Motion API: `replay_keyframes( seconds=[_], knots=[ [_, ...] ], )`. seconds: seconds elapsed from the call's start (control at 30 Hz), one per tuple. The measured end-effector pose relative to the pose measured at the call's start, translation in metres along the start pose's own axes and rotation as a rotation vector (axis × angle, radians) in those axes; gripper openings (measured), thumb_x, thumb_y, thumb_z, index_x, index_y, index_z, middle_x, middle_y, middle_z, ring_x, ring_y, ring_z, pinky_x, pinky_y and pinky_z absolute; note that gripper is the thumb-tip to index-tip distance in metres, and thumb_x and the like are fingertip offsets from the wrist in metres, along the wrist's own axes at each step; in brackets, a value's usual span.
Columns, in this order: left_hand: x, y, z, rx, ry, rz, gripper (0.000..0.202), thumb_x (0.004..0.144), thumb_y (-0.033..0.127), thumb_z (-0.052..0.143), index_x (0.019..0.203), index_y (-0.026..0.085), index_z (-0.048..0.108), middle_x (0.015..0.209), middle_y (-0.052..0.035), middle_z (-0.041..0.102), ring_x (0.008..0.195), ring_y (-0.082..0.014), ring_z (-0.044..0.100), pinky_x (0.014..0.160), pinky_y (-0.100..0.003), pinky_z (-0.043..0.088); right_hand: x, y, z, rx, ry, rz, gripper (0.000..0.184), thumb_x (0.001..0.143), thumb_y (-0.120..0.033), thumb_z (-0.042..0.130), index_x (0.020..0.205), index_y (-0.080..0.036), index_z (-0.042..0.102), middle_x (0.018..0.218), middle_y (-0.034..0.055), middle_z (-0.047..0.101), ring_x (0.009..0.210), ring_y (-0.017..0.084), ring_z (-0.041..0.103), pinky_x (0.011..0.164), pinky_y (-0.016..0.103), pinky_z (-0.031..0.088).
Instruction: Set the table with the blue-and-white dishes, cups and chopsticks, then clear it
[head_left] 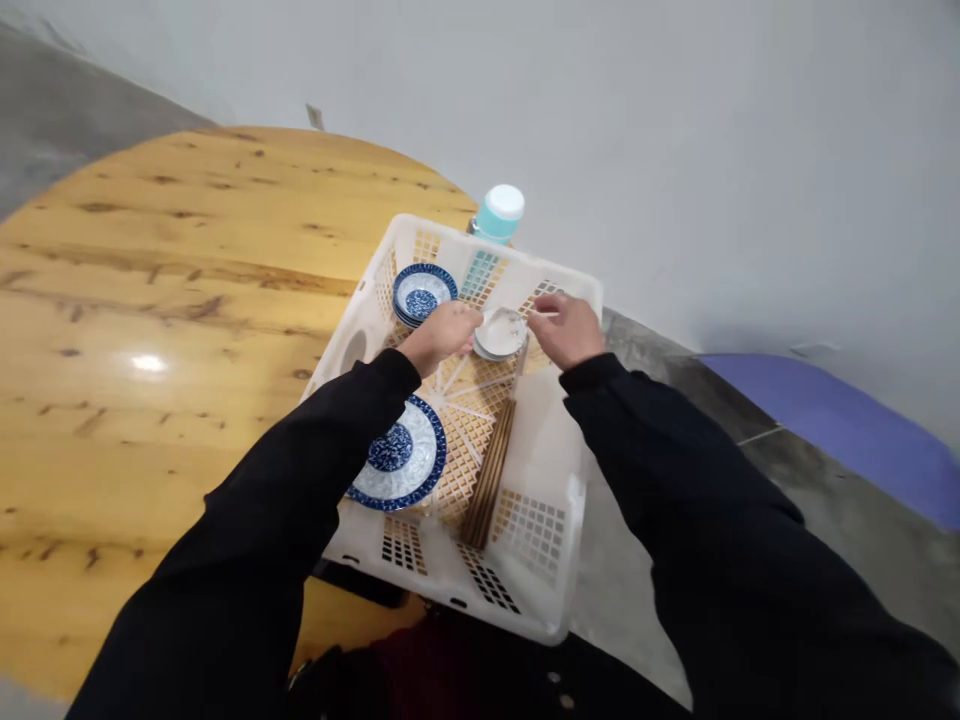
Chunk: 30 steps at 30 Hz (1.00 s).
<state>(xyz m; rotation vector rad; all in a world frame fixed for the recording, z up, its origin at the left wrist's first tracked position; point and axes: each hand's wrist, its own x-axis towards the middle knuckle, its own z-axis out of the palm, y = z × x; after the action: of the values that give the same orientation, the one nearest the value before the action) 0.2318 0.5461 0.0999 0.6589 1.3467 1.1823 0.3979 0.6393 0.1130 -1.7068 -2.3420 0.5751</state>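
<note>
Head camera: a person in black sleeves reaches both hands into a white plastic crate resting on the edge of a round wooden table. The left hand and right hand meet at a small stack of white saucers near the crate's far end, the fingers of each curled against the stack's rim, left on its left side and right on its right. Beside them in the far corner sit small blue-patterned dishes; a larger blue-patterned plate lies partly under the left sleeve, next to a bundle of brown chopsticks. A teal bottle with a white cap stands just behind the crate.
</note>
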Motion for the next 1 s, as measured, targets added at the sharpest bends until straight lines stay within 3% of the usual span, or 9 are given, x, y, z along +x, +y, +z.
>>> replay_keyframes(
  seconds=[0.13, 0.27, 0.37, 0.57, 0.77, 1.0],
  knots=[
    [-0.07, 0.042, -0.036, 0.115, -0.017, 0.104, 0.014, 0.094, 0.023, 0.057, 0.089, 0.013, 0.065, 0.096, -0.0077, 0.067, 0.092, -0.0189, 0.069, 0.088, -0.034, 0.053, -0.066, 0.012, -0.017, 0.153, 0.073, -0.147, 0.028, 0.08, -0.029, 0.061, 0.102, -0.018, 0.072, 0.109, 0.0091, 0.075, 0.085, 0.024, 0.072, 0.087, 0.04, 0.056],
    [-0.15, 0.043, -0.083, 0.16, 0.081, 0.196, 0.022, 0.094, 0.03, 0.058, 0.103, 0.014, 0.07, 0.106, -0.0095, 0.07, 0.098, -0.0197, 0.068, 0.09, -0.033, 0.053, -0.135, 0.032, -0.023, 0.35, 0.099, -0.105, 0.027, 0.082, -0.038, 0.06, 0.099, -0.022, 0.072, 0.089, 0.0064, 0.076, 0.074, 0.025, 0.075, 0.072, 0.041, 0.061],
    [-0.205, 0.015, -0.12, 0.182, 0.232, 0.167, 0.027, 0.09, 0.037, 0.062, 0.105, 0.015, 0.071, 0.104, -0.0098, 0.072, 0.097, -0.0203, 0.068, 0.093, -0.038, 0.053, -0.185, 0.035, -0.024, 0.505, 0.152, -0.038, 0.027, 0.081, -0.043, 0.065, 0.097, -0.022, 0.071, 0.096, 0.0076, 0.076, 0.07, 0.024, 0.075, 0.067, 0.042, 0.063],
    [-0.298, -0.07, -0.17, 0.136, 0.501, 0.008, 0.039, 0.082, 0.047, 0.067, 0.106, 0.017, 0.071, 0.106, -0.0103, 0.073, 0.101, -0.0249, 0.068, 0.094, -0.042, 0.052, -0.277, 0.011, -0.013, 0.672, 0.308, 0.061, 0.032, 0.08, -0.047, 0.071, 0.095, -0.02, 0.071, 0.088, 0.0072, 0.074, 0.062, 0.021, 0.073, 0.066, 0.043, 0.065],
    [-0.354, -0.135, -0.18, -0.053, 0.596, -0.114, 0.055, 0.072, 0.058, 0.074, 0.106, 0.015, 0.069, 0.103, -0.0117, 0.073, 0.099, -0.025, 0.068, 0.089, -0.038, 0.052, -0.349, -0.013, 0.012, 0.723, 0.367, 0.099, 0.031, 0.083, -0.044, 0.07, 0.1, -0.017, 0.072, 0.089, 0.0082, 0.076, 0.062, 0.019, 0.072, 0.066, 0.041, 0.064],
    [-0.377, -0.156, -0.166, -0.112, 0.503, -0.118, 0.055, 0.071, 0.058, 0.076, 0.105, 0.015, 0.07, 0.102, -0.0116, 0.074, 0.094, -0.0219, 0.069, 0.083, -0.033, 0.051, -0.399, -0.034, 0.044, 0.8, 0.329, 0.129, 0.028, 0.084, -0.043, 0.07, 0.097, -0.018, 0.073, 0.084, 0.0071, 0.075, 0.059, 0.02, 0.07, 0.063, 0.041, 0.064]
  ],
)
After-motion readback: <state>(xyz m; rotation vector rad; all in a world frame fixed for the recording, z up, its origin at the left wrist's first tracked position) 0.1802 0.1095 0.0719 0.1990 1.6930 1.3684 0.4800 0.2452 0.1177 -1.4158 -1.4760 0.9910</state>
